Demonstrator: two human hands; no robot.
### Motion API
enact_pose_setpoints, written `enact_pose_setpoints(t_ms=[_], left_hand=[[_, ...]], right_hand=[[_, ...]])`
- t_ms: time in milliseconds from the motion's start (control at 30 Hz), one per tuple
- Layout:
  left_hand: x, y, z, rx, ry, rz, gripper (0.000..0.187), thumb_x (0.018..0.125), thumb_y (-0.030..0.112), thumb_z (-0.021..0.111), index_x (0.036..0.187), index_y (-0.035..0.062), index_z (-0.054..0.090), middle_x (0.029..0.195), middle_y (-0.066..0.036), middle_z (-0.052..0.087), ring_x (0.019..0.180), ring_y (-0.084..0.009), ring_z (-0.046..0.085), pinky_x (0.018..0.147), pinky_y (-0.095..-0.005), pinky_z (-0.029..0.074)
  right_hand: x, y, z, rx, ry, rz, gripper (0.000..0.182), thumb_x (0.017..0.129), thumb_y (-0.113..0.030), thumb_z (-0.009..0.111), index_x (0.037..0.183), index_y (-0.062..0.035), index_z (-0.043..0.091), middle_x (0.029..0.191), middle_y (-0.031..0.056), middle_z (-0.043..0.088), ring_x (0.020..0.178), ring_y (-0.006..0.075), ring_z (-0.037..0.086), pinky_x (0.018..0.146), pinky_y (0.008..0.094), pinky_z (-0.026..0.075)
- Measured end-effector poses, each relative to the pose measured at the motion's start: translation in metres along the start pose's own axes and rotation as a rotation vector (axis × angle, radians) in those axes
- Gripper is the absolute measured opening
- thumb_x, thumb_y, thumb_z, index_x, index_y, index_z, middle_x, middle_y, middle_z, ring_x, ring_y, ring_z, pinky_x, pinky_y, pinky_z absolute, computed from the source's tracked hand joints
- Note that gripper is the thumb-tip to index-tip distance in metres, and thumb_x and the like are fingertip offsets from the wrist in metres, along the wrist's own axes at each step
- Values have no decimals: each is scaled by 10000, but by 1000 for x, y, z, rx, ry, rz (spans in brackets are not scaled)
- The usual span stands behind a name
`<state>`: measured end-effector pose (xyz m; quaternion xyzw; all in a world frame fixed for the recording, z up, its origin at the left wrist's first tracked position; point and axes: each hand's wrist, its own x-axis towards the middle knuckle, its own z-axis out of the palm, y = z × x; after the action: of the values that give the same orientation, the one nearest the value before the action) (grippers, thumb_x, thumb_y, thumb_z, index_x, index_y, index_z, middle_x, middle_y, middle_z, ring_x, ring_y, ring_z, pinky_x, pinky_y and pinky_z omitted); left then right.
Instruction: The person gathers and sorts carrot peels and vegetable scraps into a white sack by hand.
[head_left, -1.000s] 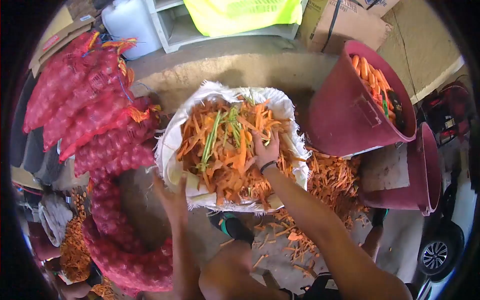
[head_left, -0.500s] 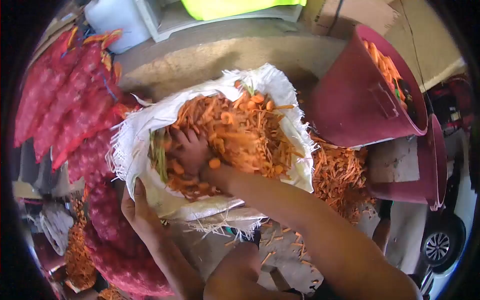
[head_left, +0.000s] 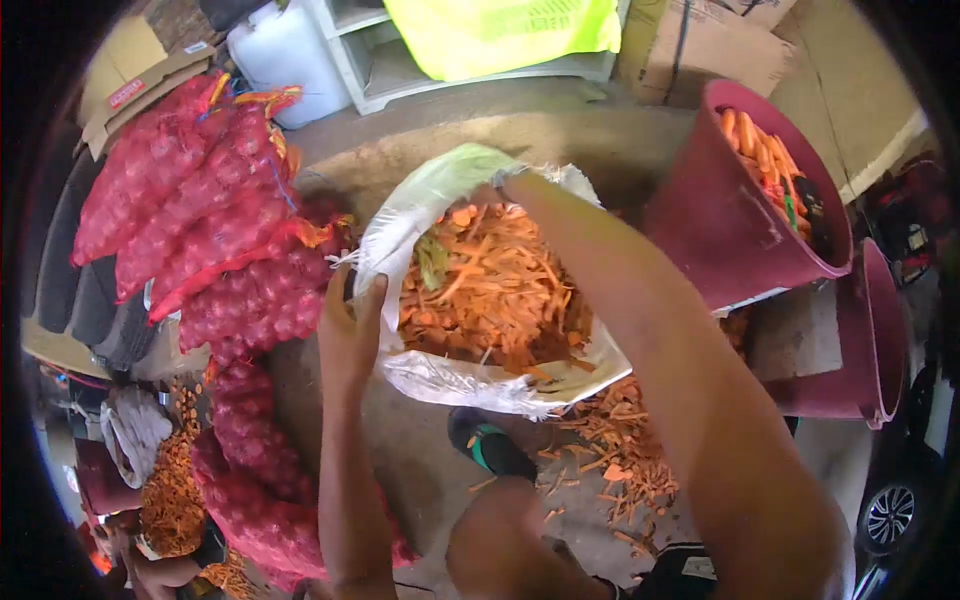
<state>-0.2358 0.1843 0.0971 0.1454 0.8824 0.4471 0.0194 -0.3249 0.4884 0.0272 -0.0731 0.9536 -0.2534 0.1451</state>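
Observation:
A white woven sack [head_left: 430,375] stands open on the floor, full of orange carrot peelings [head_left: 490,290] with some round slices and a bit of green leaf. My left hand [head_left: 350,315] grips the frayed rim on the sack's left side, thumb and fingers around the cloth. At the far rim, my right hand [head_left: 497,190] is closed on the sack's edge, its fingers partly hidden by the cloth. My right forearm crosses over the sack's right side.
Red net bags of onions [head_left: 250,310] are piled at left. A maroon bin [head_left: 690,200] of carrots leans at right, with another bin [head_left: 850,350] beside it. Loose peelings [head_left: 630,450] litter the floor. Behind stands a grey shelf [head_left: 480,80]. Another person's arm [head_left: 150,575] shows lower left.
My right hand has left the peelings and moved to the far rim, which now stands higher. The sack's opening has narrowed; my left hand stays on the left rim.

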Motion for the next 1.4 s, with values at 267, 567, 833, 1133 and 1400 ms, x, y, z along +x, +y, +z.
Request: enact_pose_setpoints(t_ms=[267, 567, 833, 1133, 1400], left_hand=[[-48, 79, 22, 463, 300, 648, 613, 891, 204, 665, 1426, 19, 431, 1387, -241, 459, 1283, -406, 416, 1073, -481, 332], [-191, 184, 242, -175, -1231, 366, 413, 894, 281, 716, 1226, 60, 607, 1246, -103, 602, 1123, -224, 592, 933, -345, 472], [-110, 48, 570, 21, -468, 118, 544, 972, 434, 513, 1263, -19, 585, 1155, -217, 654, 1094, -331, 617, 906, -417, 468], [-38, -46, 669, 59, -410, -312, 614, 928, 476, 550, 1350, 33, 498, 1268, -220, 554, 1166, -383, 545, 948, -463, 447], [-109, -14, 642, 275, -691, -209, 736, 880, 549, 577, 1434, 95, 411, 1422, -206, 436, 1274, -403, 457, 1026, -497, 409]], right_hand=[[-268, -1, 77, 236, 601, 2, 294, 896, -297, 669, 1147, -144, 679, 983, 81, 730, 886, 215, 706, 821, 349, 553], [-638, 78, 381, 948, 718, 1178, 429, 930, -374, 654, 1222, -60, 635, 1079, 143, 684, 1004, 254, 653, 860, 389, 532], [-642, 312, 317, 474, 781, 1158, 377, 911, -326, 634, 1178, -60, 637, 1180, 170, 643, 1082, 302, 619, 857, 436, 520], [-590, 511, 203, 187, 523, 1284, 378, 921, -326, 571, 1217, -92, 570, 1238, 150, 586, 1122, 317, 583, 899, 475, 482], [-584, 489, 253, 211, 387, 1218, 476, 930, -353, 535, 1336, -112, 472, 1345, 152, 505, 1191, 332, 532, 976, 478, 438]])
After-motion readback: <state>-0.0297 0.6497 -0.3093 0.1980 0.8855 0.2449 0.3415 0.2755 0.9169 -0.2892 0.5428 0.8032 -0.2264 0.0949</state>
